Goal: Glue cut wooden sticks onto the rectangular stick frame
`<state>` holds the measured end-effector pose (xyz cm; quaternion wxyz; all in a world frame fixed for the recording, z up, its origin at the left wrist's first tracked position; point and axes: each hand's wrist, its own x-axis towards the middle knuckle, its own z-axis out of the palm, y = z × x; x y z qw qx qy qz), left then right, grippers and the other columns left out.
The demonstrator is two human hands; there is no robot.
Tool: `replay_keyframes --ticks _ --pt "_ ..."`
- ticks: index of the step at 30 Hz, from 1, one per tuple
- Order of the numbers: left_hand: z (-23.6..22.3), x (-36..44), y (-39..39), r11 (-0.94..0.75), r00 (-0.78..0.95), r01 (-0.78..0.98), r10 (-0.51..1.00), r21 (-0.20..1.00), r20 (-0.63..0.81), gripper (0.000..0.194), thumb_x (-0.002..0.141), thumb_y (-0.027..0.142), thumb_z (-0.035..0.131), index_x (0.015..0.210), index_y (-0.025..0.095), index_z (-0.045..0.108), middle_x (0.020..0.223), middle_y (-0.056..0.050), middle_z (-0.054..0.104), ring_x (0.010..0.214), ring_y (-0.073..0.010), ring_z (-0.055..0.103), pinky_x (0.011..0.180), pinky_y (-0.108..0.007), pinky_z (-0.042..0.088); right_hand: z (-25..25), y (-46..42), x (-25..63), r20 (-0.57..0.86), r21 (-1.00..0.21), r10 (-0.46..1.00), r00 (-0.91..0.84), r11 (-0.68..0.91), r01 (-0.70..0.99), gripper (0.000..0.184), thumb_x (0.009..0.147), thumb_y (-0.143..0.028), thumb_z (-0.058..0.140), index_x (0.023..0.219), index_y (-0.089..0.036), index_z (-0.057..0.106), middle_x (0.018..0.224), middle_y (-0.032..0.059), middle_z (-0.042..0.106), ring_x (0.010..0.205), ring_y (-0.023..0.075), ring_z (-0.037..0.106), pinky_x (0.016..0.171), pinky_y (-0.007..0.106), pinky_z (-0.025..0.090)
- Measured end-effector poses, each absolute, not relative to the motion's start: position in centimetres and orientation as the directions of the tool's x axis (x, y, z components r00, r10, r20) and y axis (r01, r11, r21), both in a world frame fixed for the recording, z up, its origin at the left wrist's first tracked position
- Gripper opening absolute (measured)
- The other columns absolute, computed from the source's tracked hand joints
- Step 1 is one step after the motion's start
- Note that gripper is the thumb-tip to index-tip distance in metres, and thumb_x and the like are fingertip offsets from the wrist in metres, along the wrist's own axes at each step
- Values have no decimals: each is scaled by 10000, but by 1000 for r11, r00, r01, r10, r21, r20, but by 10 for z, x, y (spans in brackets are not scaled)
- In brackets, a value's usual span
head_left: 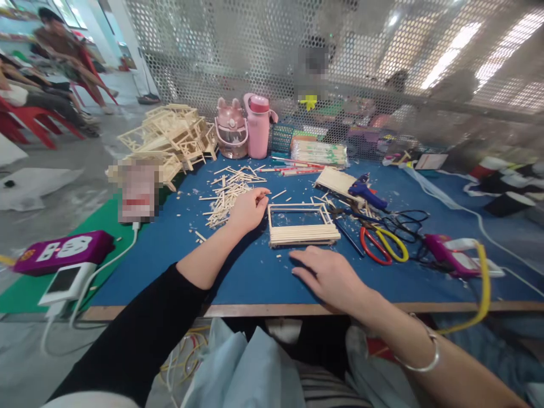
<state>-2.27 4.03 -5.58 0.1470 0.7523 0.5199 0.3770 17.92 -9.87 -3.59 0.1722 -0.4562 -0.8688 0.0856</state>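
A small frame of pale wooden sticks [304, 235] lies on the blue work mat, its near side built up of several sticks laid side by side. At its upper left corner is my left hand [249, 211], thumb and fingers pinched together; what they hold, if anything, is too small to make out. My right hand [329, 272] rests near the mat just in front of the frame, fingers apart and holding nothing. A loose heap of short sticks [225, 198] spreads beside and behind my left hand.
Pliers with red and yellow handles [385, 243] and a blue glue gun [368, 191] lie to the right among black cables. Stacked stick models [174, 136] stand back left, beside a pink bottle [258, 133]. Purple power strips [70, 252] sit left and right. A perforated metal screen [238, 51] rises behind.
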Motion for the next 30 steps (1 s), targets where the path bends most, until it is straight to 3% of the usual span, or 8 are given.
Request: replay_keyframes --ticks 3,7,11,14,16,19,25,30 --pt "-56 -23 40 -433 185 682 882 589 434 258 845 223 470 1040 171 631 871 -34 701 787 -155 641 768 -279 499 -42 -98 157 146 -170 808 -571 589 790 368 897 -294 459 1254 -226 516 901 57 621 783 178 586 644 272 435" --pt "-46 -25 36 -464 196 697 857 546 477 272 853 217 458 1058 141 620 946 -67 690 865 -183 629 835 -330 487 -48 -95 152 79 -30 807 -585 589 808 342 917 -323 414 1234 -293 539 844 52 596 738 173 568 564 253 386" --pt "-30 -6 11 -620 315 710 703 333 637 302 885 234 426 1121 139 588 1173 -95 607 1146 -219 505 1009 -406 374 -53 -103 187 100 -10 884 -457 461 888 316 929 -287 392 1165 -273 601 800 52 601 724 162 567 567 245 384" --pt "-28 28 -19 -719 523 678 615 149 590 343 905 245 395 1205 160 538 1320 -92 516 1292 -250 368 1064 -455 295 -54 -115 219 201 -161 906 -374 407 899 278 926 -269 406 1041 -224 654 790 48 614 759 148 575 643 236 414" --pt "-35 51 -36 -730 598 677 620 94 508 395 913 274 381 1282 168 472 1399 -99 433 1333 -266 307 1073 -473 273 -55 -123 234 278 -306 916 -289 369 877 248 923 -262 412 946 -200 650 803 41 622 773 139 579 695 235 424" --pt "-50 70 -46 -732 655 681 628 32 420 413 918 212 331 1311 153 443 1433 -104 384 1343 -265 293 1068 -469 279 -61 -130 246 349 -453 930 -115 274 848 203 902 -278 442 792 -192 588 714 13 591 659 126 552 637 234 423" --pt "-58 66 -38 -757 727 653 617 -28 303 469 879 79 280 1318 115 441 1400 -114 426 1283 -236 403 1051 -408 329 -80 -137 250 411 -562 912 20 236 793 176 867 -292 486 732 -196 544 604 -21 508 546 109 478 563 224 397" --pt "-58 65 -36 -757 732 652 616 -37 290 499 839 43 315 1312 131 444 1391 -112 437 1272 -219 422 1041 -400 353 -83 -139 251 361 -676 922 138 157 720 165 860 -326 493 745 -208 491 533 -61 399 454 99 394 465 211 357"
